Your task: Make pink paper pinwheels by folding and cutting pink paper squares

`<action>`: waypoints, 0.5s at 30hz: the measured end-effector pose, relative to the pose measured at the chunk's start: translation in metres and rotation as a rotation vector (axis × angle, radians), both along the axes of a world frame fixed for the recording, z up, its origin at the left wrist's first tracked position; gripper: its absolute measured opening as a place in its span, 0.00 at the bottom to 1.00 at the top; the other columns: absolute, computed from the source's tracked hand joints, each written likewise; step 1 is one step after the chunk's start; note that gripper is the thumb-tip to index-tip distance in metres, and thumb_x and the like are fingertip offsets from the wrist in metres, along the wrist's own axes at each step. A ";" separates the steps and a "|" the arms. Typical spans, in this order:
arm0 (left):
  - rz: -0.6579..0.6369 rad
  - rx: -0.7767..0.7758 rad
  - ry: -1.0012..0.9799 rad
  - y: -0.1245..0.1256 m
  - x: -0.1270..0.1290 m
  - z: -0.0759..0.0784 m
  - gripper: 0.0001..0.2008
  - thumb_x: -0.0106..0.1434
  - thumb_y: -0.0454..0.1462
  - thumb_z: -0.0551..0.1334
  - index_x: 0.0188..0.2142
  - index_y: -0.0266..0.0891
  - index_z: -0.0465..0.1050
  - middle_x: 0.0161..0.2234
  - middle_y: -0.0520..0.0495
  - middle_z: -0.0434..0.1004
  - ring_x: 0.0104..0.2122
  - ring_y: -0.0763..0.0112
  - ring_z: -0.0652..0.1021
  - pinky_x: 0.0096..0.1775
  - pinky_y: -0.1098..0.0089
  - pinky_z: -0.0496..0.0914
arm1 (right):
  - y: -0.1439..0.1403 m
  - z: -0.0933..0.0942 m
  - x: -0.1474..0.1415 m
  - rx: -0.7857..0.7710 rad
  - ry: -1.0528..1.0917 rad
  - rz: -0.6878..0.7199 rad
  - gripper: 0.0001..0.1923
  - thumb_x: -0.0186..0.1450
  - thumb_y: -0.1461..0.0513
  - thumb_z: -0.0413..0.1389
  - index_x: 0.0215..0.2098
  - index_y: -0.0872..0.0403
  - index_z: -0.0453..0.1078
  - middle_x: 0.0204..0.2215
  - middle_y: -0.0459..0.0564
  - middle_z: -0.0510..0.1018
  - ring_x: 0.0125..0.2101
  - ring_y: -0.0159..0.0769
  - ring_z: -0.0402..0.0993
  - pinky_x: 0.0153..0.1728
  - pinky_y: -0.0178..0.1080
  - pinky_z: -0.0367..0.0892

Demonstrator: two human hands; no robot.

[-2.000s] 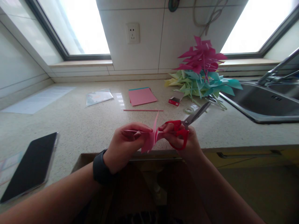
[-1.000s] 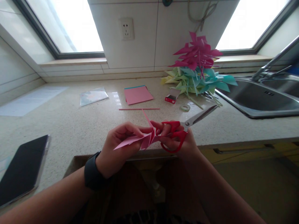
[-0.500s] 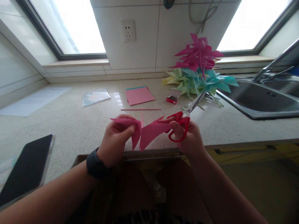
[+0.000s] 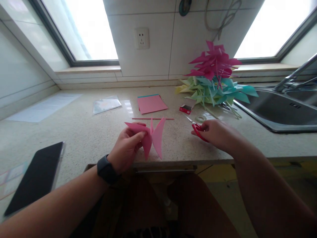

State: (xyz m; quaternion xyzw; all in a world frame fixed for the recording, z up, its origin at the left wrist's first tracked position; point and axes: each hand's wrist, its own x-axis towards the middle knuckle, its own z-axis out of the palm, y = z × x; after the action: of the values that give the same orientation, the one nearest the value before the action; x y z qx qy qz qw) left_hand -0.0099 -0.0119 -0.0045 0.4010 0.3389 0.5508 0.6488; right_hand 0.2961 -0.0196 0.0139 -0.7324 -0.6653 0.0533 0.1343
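Observation:
Between the thumb and fingers of my left hand (image 4: 130,143) is a cut piece of pink paper (image 4: 158,137), its flaps spread apart above the counter's front edge. My right hand (image 4: 214,134) is closed around red-handled scissors (image 4: 199,131), low over the counter, with the blades pointing to the back left. A thin pink stick (image 4: 153,118) lies just behind the held paper. Close to the scissor tips rests a roll of clear tape (image 4: 200,118). Farther back are a stack of pink paper squares (image 4: 152,104) and a small red box (image 4: 185,108).
Paper pinwheels in pink (image 4: 215,62) and blue-green (image 4: 223,87) are heaped at the back right, beside the sink (image 4: 274,109). On the left lie a black tablet (image 4: 34,177), a printed sheet (image 4: 44,107) and a clear packet (image 4: 107,104).
My right hand has let go of the pink paper and moved right with the scissors, lowering them towards the counter. The paper stays in my left hand, its right flap now standing up.

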 end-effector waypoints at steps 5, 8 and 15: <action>0.004 -0.015 -0.029 0.001 0.000 -0.001 0.13 0.55 0.32 0.72 0.41 0.36 0.76 0.33 0.49 0.80 0.32 0.75 0.79 0.38 0.74 0.74 | 0.010 -0.002 0.003 -0.022 -0.031 0.025 0.21 0.64 0.46 0.57 0.25 0.52 0.76 0.19 0.51 0.74 0.19 0.36 0.64 0.23 0.41 0.53; -0.006 -0.024 -0.038 0.001 0.000 -0.002 0.15 0.55 0.32 0.72 0.42 0.36 0.76 0.34 0.49 0.80 0.33 0.74 0.79 0.39 0.73 0.74 | 0.018 -0.006 0.002 -0.003 -0.025 0.071 0.16 0.64 0.50 0.57 0.27 0.53 0.76 0.22 0.53 0.77 0.23 0.38 0.67 0.24 0.41 0.55; -0.017 -0.042 -0.047 -0.002 0.002 0.003 0.19 0.56 0.32 0.71 0.47 0.37 0.73 0.36 0.48 0.79 0.34 0.72 0.79 0.38 0.71 0.74 | 0.014 0.006 -0.032 0.101 0.698 0.146 0.19 0.59 0.47 0.64 0.31 0.54 0.74 0.28 0.52 0.81 0.24 0.35 0.71 0.25 0.38 0.63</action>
State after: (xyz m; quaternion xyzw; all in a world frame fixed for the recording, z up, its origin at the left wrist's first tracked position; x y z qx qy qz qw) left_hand -0.0077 -0.0135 -0.0011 0.3773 0.3316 0.5474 0.6694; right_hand 0.2637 -0.0052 0.0200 -0.6133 -0.6316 0.2768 0.3852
